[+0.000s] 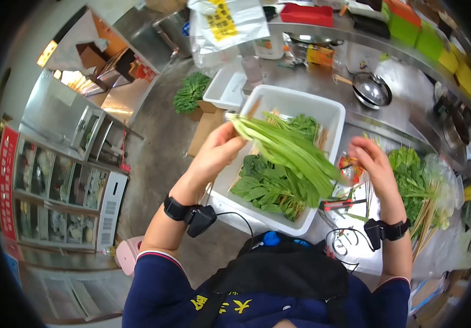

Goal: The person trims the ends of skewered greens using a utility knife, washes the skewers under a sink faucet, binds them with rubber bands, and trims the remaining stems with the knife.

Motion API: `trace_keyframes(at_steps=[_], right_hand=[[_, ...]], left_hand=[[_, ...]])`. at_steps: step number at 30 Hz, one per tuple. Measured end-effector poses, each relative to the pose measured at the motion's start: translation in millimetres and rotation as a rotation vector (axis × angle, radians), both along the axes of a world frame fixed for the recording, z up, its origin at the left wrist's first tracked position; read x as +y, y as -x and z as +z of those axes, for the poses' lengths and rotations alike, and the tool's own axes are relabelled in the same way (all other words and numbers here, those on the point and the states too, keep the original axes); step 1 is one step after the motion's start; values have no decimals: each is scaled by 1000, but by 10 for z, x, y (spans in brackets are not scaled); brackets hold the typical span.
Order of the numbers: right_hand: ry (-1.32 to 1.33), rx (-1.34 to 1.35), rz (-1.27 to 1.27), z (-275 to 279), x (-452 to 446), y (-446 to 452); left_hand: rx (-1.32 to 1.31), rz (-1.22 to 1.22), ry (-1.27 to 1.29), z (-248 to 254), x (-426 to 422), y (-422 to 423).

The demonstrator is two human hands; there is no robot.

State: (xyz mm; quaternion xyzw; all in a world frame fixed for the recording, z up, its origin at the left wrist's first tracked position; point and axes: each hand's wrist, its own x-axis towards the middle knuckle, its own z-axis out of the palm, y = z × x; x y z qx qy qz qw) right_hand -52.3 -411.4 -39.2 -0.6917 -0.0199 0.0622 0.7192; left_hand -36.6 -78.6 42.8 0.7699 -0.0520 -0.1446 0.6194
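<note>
My left hand [219, 150] grips a bunch of long leafy greens [287, 147] by the stem end, over a white plastic bin [336, 117]. The leaves slant down to the right, their tips near my right hand [369, 161]. That hand has its fingers apart and curved, and holds nothing. Inside the bin lie skewered dark greens [262, 180] and curly greens [303, 126]. Below my right hand are a red-handled tool [336, 205] and a red packet [351, 169], partly hidden.
More leafy greens [405, 164] with wooden skewers [424, 218] lie at the right. A lidded pan [372, 90] sits behind on the metal counter [328, 79]. A smaller white tub [227, 85] and a cardboard box [200, 134] stand at the left.
</note>
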Motion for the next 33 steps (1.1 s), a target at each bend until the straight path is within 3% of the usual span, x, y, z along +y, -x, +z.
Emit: trace_keyframes(at_steps=[2, 3, 4, 6, 8, 12, 14, 15, 16, 17, 18, 21, 26, 28, 30, 33], right_hand=[[57, 130, -99, -500, -455, 224], [121, 164, -160, -771, -692, 370], [317, 104, -226, -1008, -901, 562], [684, 153, -327, -1382, -1201, 931], [877, 175, -351, -1946, -1326, 1220], [978, 167, -133, -2267, -942, 1121], [996, 379, -253, -2632, -763, 954], [850, 668, -170, -2731, -740, 819], [461, 850, -303, -2670, -639, 753], [25, 820, -358, -3081, -664, 742], [-100, 877, -517, -3174, -570, 685], [-284, 950, -538, -3493, -630, 682], [-282, 844, -521, -2949, -781, 944], [-270, 639, -632, -2736, -869, 1090], [-450, 437, -693, -2495, -915, 1133], [-640, 419, -603, -1715, -922, 1169]], left_hand=[[-64, 64, -32, -65, 100, 1], [-138, 66, 106, -128, 83, -27], [-46, 109, 69, -65, 104, 3], [-126, 125, 48, -29, 131, 78], [-101, 86, 93, -1, 191, 124], [-75, 149, 213, -91, 257, 103], [-47, 338, 227, -86, 224, 167], [-37, 326, 209, -94, 223, 195], [-37, 329, 186, -116, 262, 219], [-29, 318, 213, -142, 257, 248], [-19, 300, 246, -155, 242, 263], [22, 288, 302, -97, 232, 300], [-9, 201, 295, -71, 227, 249], [13, 138, 277, -60, 218, 212], [7, 129, 270, -52, 210, 192], [5, 97, 325, -30, 184, 161]])
